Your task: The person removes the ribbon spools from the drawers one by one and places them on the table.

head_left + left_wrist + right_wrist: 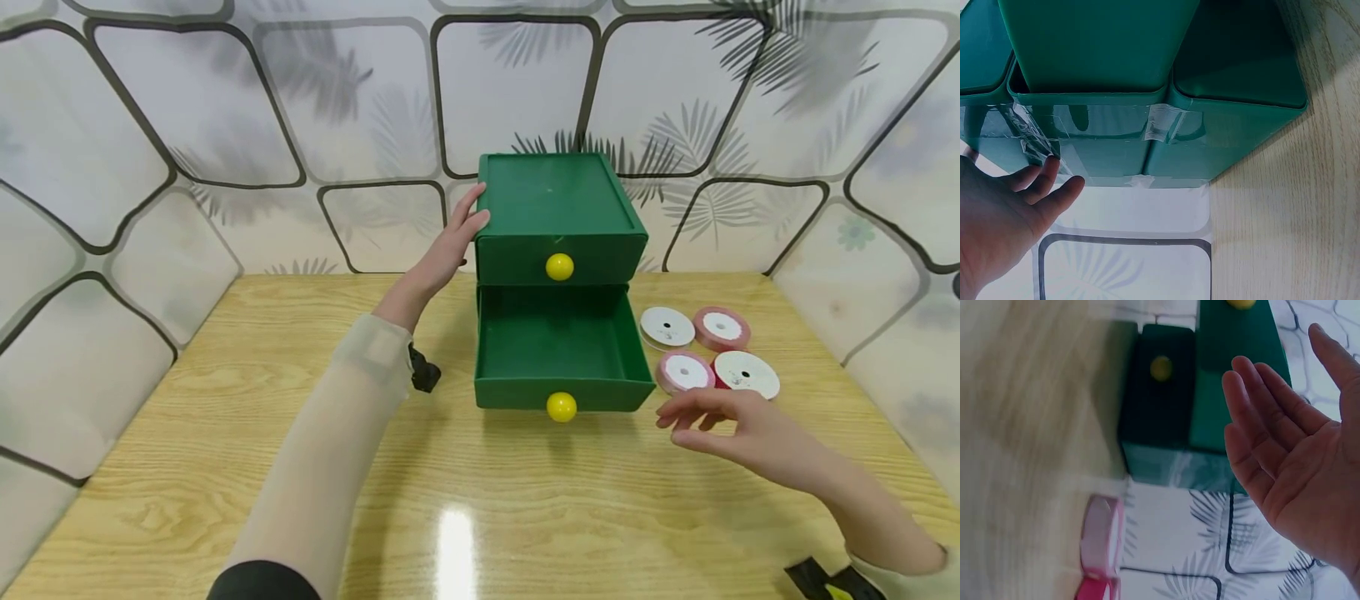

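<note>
A green drawer cabinet with yellow knobs stands at the back of the table. Its open drawer juts out below the closed top one, and its bare floor shows. My left hand rests with extended fingers against the cabinet's left side. In the left wrist view, its fingertips are at the clear tape along that side. My right hand, holding nothing, hovers in front of the ribbon spools, right of the open drawer's front. In the right wrist view its fingers are only slightly bent.
Several ribbon spools lie right of the cabinet: a white-faced one, two pink ones, the nearer beside the drawer, and a red one with a white face. A patterned cloth lines the back and sides of the wooden table.
</note>
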Available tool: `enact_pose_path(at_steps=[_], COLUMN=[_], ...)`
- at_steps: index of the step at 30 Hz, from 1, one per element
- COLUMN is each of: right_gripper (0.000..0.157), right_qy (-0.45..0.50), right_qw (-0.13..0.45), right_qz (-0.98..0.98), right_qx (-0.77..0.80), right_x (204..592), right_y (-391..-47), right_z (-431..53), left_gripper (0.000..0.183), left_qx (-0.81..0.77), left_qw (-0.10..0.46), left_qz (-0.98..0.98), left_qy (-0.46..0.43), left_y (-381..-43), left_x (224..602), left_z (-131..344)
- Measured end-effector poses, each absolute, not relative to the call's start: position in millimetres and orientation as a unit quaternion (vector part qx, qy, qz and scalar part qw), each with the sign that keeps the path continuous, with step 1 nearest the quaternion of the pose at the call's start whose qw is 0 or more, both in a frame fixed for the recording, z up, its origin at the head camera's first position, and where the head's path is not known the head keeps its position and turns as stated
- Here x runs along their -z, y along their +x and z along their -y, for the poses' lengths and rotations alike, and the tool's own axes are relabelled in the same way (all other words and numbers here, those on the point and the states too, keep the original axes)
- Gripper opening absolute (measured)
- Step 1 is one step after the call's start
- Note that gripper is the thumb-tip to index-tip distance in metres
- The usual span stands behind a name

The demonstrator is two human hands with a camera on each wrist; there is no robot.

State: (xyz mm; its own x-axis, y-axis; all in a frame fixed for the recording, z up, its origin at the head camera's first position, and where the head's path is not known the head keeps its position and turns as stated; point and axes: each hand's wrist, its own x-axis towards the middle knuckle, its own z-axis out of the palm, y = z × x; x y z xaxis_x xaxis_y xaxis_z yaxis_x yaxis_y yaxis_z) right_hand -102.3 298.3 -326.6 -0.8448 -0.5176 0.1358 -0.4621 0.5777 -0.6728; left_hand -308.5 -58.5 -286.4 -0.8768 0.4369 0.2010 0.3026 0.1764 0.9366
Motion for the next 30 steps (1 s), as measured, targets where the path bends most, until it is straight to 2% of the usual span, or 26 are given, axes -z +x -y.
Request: enact_pose_path(at_steps=[7, 21, 30], right_gripper=[0.027, 0.043, 0.039], right_qy=[-0.294, -0.203, -0.181], right_qw=[0.096, 0.168, 0.139], right_qz=[-0.859, -0.815, -0.807], right_qx=[0.408, 0.515, 0.545], right_x=[339, 357, 361], right_y=[-100, -103, -106], right_z=[-270, -218, -198], left_gripper=[0.06, 0.06, 0.06], left_qx=[-0.594, -0.591, -0.598], left_qw=[0.057, 0.056, 0.061], left_qz=[-0.765, -0.766, -0.76], left_qy=[0.243, 0.245, 0.245], left_y=[-309, -310, -309], left_x=[287, 288, 287], left_z=[59, 59, 59])
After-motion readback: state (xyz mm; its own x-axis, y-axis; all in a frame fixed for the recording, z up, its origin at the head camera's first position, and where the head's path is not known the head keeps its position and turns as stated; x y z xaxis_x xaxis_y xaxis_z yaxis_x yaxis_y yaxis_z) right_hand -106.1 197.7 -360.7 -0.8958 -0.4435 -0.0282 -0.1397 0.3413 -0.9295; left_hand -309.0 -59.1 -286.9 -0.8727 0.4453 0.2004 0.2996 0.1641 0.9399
